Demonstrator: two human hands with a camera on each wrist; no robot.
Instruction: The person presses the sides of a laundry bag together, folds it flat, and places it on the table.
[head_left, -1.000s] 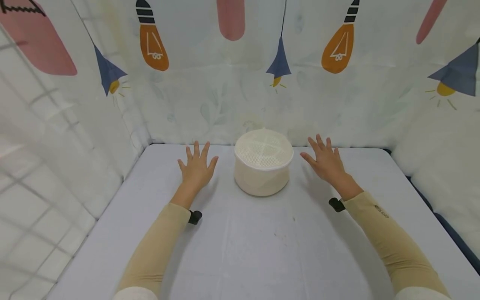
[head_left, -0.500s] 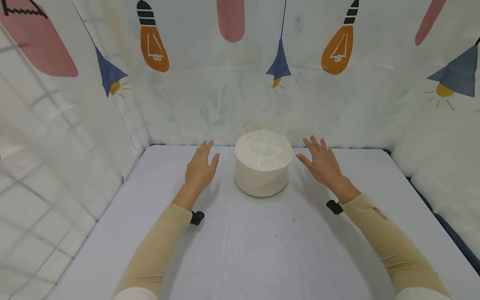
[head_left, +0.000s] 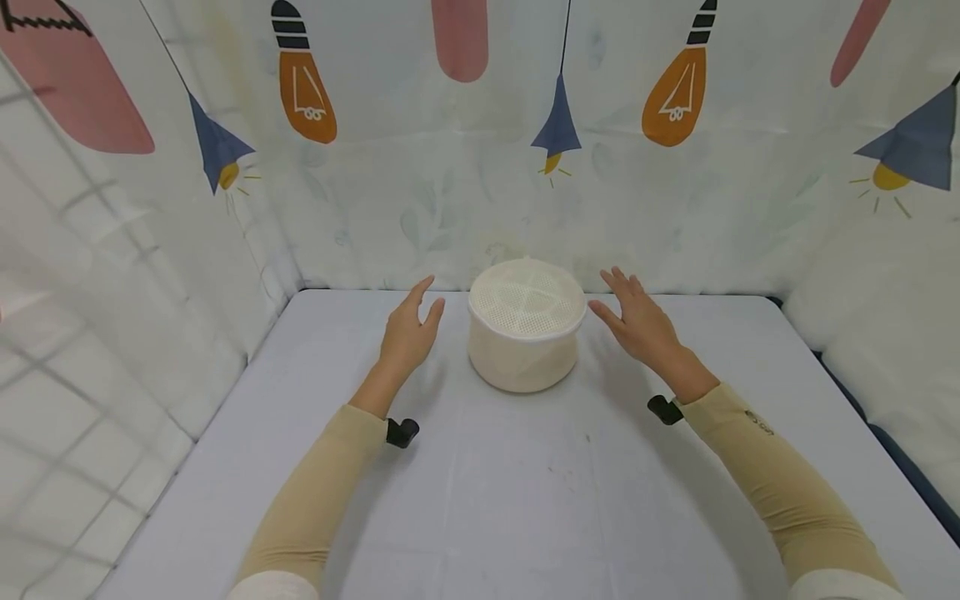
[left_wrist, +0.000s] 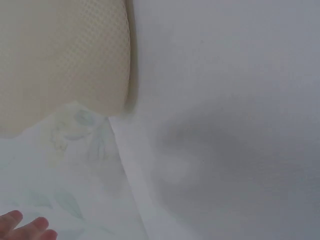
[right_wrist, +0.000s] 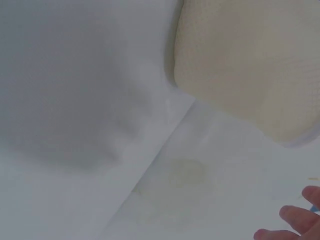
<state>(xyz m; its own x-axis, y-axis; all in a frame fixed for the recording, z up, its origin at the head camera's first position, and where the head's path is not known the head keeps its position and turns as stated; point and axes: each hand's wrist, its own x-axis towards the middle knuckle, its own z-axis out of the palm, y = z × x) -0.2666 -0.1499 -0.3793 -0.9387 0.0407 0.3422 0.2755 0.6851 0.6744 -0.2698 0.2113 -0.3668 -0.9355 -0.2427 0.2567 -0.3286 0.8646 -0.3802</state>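
A cream, drum-shaped mesh bag (head_left: 525,333) with a white-edged, perforated round top stands upright near the table's far edge. Left of it hovers my left hand (head_left: 407,337), thumb apart from the fingers and a gap between hand and bag. My right hand (head_left: 640,325) is held at the bag's other side, fingers extended, with its thumb tip close to the rim. Neither hand holds anything. The honeycomb side of the bag (left_wrist: 95,60) fills the upper left of the left wrist view, and fingertips (left_wrist: 36,226) show at the bottom corner. The right wrist view also shows fingertips (right_wrist: 295,217).
The table (head_left: 517,508) has a pale cloth with a few small marks. Right behind its far edge hangs a white curtain (head_left: 360,200) printed with bulbs and lamps. More white fabric walls stand at left and right. A dark small device (head_left: 402,432) sits at the left wrist.
Both hands have drifted inward toward the bag. The left hand has turned, and its spread fingers have come together. The bag has stayed in place.
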